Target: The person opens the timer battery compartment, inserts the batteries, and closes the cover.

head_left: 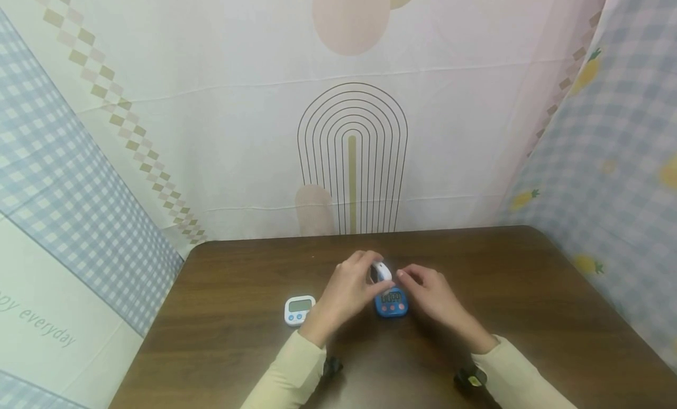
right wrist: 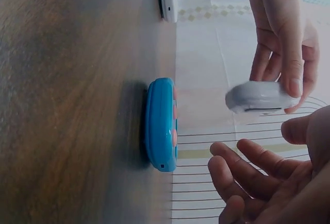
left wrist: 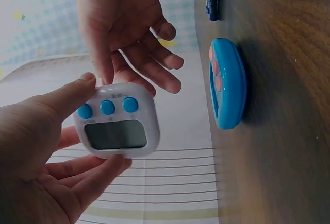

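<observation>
My left hand (head_left: 346, 288) grips a white digital timer (left wrist: 149, 126) by its edges, thumb on one side and fingers on the other, raised above the table. Three blue buttons and a blank-looking screen show on it in the left wrist view. Close by, my right hand (head_left: 436, 296) has its fingers loosely bent and holds nothing; the right wrist view shows a gap between it and the timer. Below the hands, a blue digital timer (head_left: 391, 310) with pink buttons lies on the table, digits on its screen.
A second white timer (head_left: 300, 311) lies on the brown wooden table (head_left: 238, 280), left of my left hand. Two small dark-blue batteries (left wrist: 212, 1) rest on the table beyond the blue timer in the left wrist view. Patterned cloth (head_left: 238, 133) hangs behind the table and at both sides.
</observation>
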`<state>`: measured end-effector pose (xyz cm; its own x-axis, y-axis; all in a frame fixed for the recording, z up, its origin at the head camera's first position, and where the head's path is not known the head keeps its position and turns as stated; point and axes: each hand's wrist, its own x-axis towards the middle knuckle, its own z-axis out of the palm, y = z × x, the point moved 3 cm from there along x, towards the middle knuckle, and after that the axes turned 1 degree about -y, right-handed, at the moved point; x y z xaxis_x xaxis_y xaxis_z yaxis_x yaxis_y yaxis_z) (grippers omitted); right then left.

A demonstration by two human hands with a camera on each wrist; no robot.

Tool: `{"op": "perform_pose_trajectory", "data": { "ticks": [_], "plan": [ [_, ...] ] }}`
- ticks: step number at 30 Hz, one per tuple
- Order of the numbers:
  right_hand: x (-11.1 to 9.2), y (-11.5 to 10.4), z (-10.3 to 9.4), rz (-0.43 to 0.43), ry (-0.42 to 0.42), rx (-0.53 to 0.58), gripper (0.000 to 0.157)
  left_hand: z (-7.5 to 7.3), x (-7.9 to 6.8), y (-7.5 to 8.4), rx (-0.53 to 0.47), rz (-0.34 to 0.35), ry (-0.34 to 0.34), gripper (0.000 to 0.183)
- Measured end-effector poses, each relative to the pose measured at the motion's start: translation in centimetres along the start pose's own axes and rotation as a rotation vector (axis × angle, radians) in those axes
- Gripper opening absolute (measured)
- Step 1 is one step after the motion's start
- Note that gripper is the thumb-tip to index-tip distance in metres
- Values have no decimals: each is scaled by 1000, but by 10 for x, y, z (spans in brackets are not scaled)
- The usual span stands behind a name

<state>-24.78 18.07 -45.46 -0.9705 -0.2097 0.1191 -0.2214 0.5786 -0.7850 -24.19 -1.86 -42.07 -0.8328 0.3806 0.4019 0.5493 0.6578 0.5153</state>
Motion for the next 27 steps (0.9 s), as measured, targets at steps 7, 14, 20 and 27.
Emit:
{"op": "perform_pose_trajectory", "data": {
  "ticks": [7, 14, 20, 27],
  "plan": [
    [-1, 0, 1, 27, -18, 42, 38, -1, 0, 4, -69, 71, 92, 46],
    [-2, -1, 0, 60, -57, 163, 45, -1, 0, 9, -158, 127, 154, 46],
    [-1, -3, 1, 81, -100, 256, 48, -1, -1, 13, -255, 150, 192, 49],
    [-2, -2, 3, 76, -175, 371, 50, 2, 0, 13, -404, 121, 161, 53]
  ]
}}
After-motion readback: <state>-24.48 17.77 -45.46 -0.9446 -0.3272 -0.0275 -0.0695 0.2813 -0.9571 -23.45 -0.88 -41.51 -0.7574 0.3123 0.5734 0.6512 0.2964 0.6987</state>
